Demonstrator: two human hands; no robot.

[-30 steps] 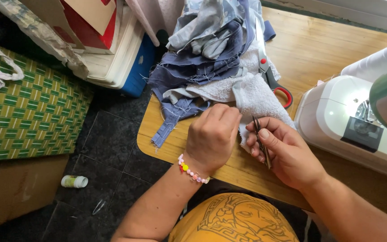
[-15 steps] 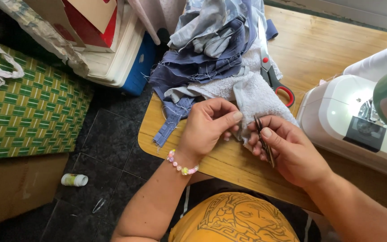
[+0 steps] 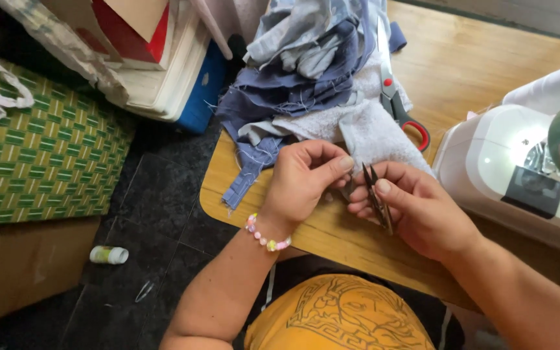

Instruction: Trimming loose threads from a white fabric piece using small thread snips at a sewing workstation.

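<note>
Nearest the camera, a yellow shirt with a dark line print (image 3: 341,317) is seen at the bottom edge, and both forearms reach forward from it over the near rim of the wooden surface (image 3: 487,71).

The left hand (image 3: 303,178), with a bead bracelet (image 3: 266,236) at its wrist, is closed in a pinch, thumb and forefinger pressed together on something small at the edge of the pale grey cloth (image 3: 374,133); what exactly is pinched cannot be made out. A second ago this hand lay knuckles-up over the cloth, covering the spot. Since then it has been turned and drawn slightly leftward, so that the fingertips now face the right hand and the pinched point is exposed.

The right hand (image 3: 416,210) is clamped around a pair of small thread snips (image 3: 376,198), whose two dark points are slightly parted and aimed at the gap just beside the left fingertips. Over the last second this hand has been kept almost in place, the snips brought a little closer to the pinch. Judged from this, the cloth edge has been presented for trimming and the blades are set to meet it.

Farther off, a heap of blue and grey fabric scraps (image 3: 306,71) lies on the surface, with large red-handled scissors (image 3: 400,107) resting beside it. A white sewing machine (image 3: 520,168) stands at the right. On the dark floor to the left, a small bottle (image 3: 108,255) lies near a green woven bag (image 3: 46,162).
</note>
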